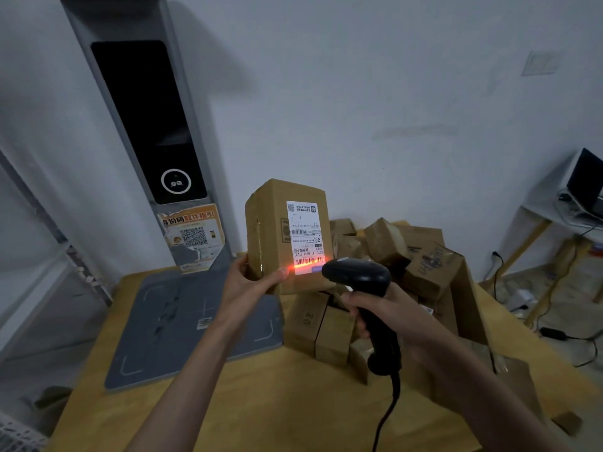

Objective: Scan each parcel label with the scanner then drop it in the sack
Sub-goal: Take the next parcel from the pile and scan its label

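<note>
Scanning now: left hand [243,282] fingers clamped on parcel [280,236], right hand [385,313] fingers clamped round scanner [362,285]. Beam across label [305,238] just beyond fingers. Next, probably: drop in sack, unseen.

Counts from where I stand: 2 hands, left [243,282] and right [375,309]. 1 black scanner [357,274] with 1 cable [386,415]. 1 raised parcel [287,236] carrying 1 white label [305,238]. Loose cardboard boxes [385,243] heaped on the desk [261,402]: roughly 10, exact number can't be told, they overlap. 1 grey pad [182,327]. 1 grey kiosk column [143,125] with 1 dark screen and 1 QR poster [192,236]. 1 side table [554,216] at right.
</note>
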`<state>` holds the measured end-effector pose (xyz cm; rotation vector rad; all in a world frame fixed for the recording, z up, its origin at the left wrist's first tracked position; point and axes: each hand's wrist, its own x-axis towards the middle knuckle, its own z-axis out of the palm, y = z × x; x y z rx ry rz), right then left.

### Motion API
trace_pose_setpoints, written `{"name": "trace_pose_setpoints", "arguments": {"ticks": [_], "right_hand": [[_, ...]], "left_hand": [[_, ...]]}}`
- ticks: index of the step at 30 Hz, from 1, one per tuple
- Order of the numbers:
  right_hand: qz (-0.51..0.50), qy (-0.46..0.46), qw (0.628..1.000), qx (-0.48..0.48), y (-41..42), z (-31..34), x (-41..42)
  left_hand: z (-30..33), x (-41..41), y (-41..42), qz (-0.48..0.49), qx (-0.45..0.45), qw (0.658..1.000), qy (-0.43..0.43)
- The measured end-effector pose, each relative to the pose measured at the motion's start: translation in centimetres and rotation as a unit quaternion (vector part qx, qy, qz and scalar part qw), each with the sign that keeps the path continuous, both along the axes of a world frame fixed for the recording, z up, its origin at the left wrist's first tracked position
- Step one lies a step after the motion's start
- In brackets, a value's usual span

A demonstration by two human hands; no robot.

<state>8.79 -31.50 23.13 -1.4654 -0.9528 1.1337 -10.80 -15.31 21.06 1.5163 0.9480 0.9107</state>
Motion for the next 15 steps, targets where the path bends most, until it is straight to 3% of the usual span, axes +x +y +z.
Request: {"name": "trace_pose_setpoints", "arguments": {"ticks": [15], "right_hand": [[-0.058,0.088,0.994,-0.016,-4.5,-0.4,1.8]], "left_hand": [[-1.8,3.6,-2.2,-0.052,-0.03,0.998,0.013]]}}
